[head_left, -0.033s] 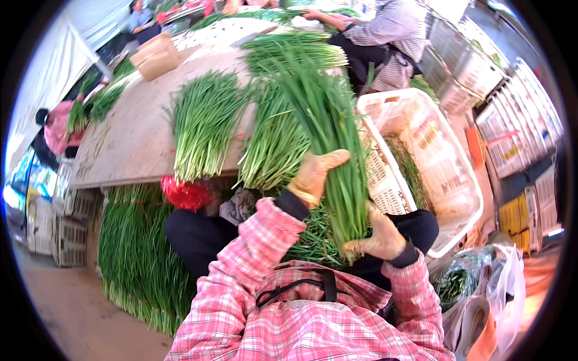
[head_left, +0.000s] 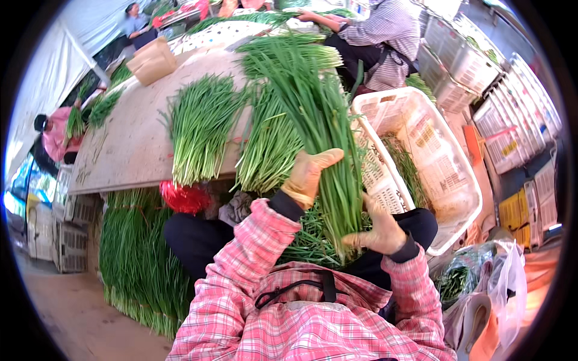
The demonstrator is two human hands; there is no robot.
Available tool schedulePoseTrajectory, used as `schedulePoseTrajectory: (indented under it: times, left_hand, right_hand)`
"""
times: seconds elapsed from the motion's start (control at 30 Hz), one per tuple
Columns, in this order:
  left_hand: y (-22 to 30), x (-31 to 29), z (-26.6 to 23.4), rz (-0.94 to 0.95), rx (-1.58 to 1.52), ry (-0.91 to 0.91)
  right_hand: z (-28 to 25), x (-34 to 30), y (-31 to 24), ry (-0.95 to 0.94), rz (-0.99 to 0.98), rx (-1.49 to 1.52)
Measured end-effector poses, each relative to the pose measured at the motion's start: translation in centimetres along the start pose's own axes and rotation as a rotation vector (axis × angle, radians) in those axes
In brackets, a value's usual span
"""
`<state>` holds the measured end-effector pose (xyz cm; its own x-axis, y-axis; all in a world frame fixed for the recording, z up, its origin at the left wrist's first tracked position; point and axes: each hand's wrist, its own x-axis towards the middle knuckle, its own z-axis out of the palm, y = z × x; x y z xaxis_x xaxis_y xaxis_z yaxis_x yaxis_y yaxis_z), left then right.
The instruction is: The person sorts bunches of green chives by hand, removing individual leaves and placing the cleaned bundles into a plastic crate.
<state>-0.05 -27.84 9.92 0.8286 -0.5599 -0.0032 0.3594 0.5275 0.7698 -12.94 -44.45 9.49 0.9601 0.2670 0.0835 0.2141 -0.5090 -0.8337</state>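
Note:
A long bunch of garlic chives [head_left: 330, 144] slants upright in front of me, its pale stalk ends down over my lap. My left hand [head_left: 306, 177], in a yellowish glove, grips the bunch from the left, thumb across the front and fingers hidden behind. Beside the lower stalks, my right hand [head_left: 385, 231], gloved too, has its thumb and fingers spread. Loose green leaves [head_left: 310, 243] lie below in my lap. Two more piles of chives, the left pile [head_left: 203, 129] and the middle pile [head_left: 271, 138], rest on the board table ahead.
A white plastic crate [head_left: 463, 180] with some scraps inside stands at the right. Tied chives [head_left: 141, 259] stand below the table at the left. Red plastic [head_left: 185, 197] hangs by the table edge [head_left: 138, 185]. A co-worker [head_left: 385, 45] sits at the far right, near stacked crates [head_left: 518, 114].
My right hand has loosened from the lower stalks, and its fingers now show apart at their right side. The bunch in my left hand has shifted slightly left.

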Motion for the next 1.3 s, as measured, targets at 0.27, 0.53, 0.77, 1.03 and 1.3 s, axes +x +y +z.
schedulePoseTrajectory:
  times: [0.27, 0.53, 0.77, 1.03, 1.3]
  left_hand:
    - [3.3, 0.7, 3.1, 0.366, 0.302, 0.024]
    - [8.1, 6.8, 5.4, 0.549, 0.339, -0.200]
    - [8.2, 9.1, 3.7, 0.414, 0.734, -0.275]
    - [10.3, 9.1, 6.4, 0.538, 0.947, -0.170]
    - [14.5, 8.7, 3.0, 0.883, 1.331, -0.084]
  right_hand:
    - [-1.1, 9.3, -3.4, 0.301, -0.102, 0.263]
    - [-7.0, 15.4, -3.5, 0.287, -0.370, 0.411]
    - [-5.2, 19.6, 1.4, 0.004, -0.583, 1.198]
    - [-5.9, 18.1, -3.8, 0.620, -0.324, -0.213]
    - [-1.8, 15.7, -1.2, 0.620, -0.290, -0.570]
